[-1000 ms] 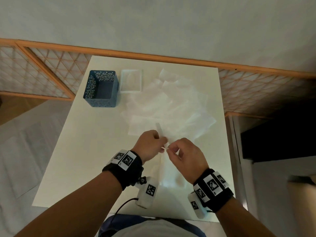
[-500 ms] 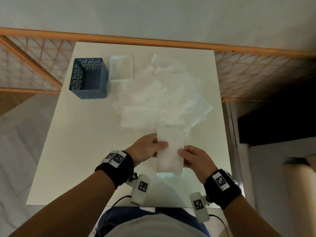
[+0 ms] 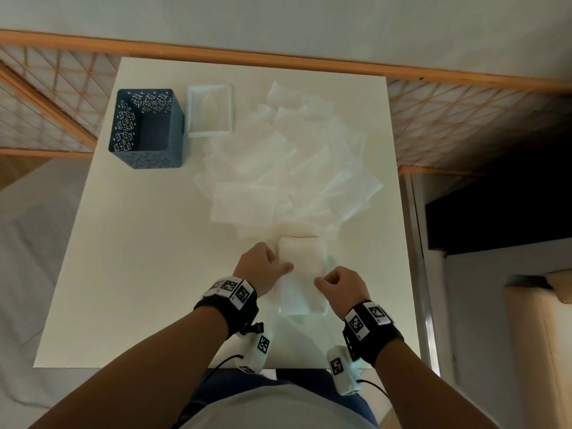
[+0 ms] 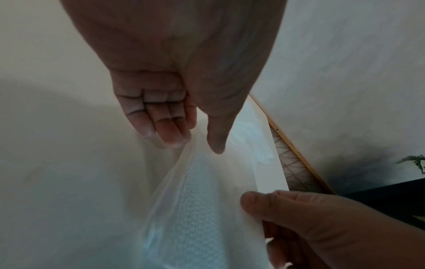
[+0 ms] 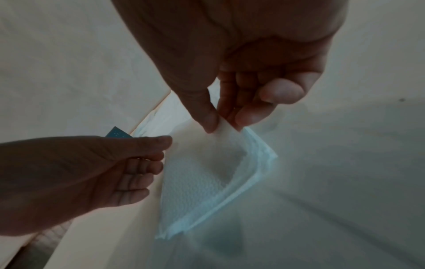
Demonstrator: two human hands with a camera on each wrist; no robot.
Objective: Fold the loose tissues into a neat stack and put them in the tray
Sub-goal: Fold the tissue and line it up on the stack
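Note:
A folded white tissue (image 3: 303,267) lies lengthwise near the table's front edge, between my two hands. My left hand (image 3: 278,264) pinches its left edge with thumb on top, and the left wrist view shows that pinch (image 4: 197,143) on the embossed tissue (image 4: 197,200). My right hand (image 3: 322,281) pinches the right edge, and the right wrist view shows thumb and fingers (image 5: 220,125) lifting a layered tissue corner (image 5: 195,182). Several loose tissues (image 3: 288,168) lie spread over the table's middle and back. A shallow white tray (image 3: 209,133) sits at the back left.
A dark blue perforated basket (image 3: 145,128) stands left of the tray. The white table (image 3: 139,274) is bare on its left half. A wooden lattice rail (image 3: 278,61) runs behind the table. A dark cabinet (image 3: 495,218) stands to the right.
A second ago both hands pinched a narrow upright strip close together. Now they have moved apart and the tissue lies flat as a wide rectangle between them.

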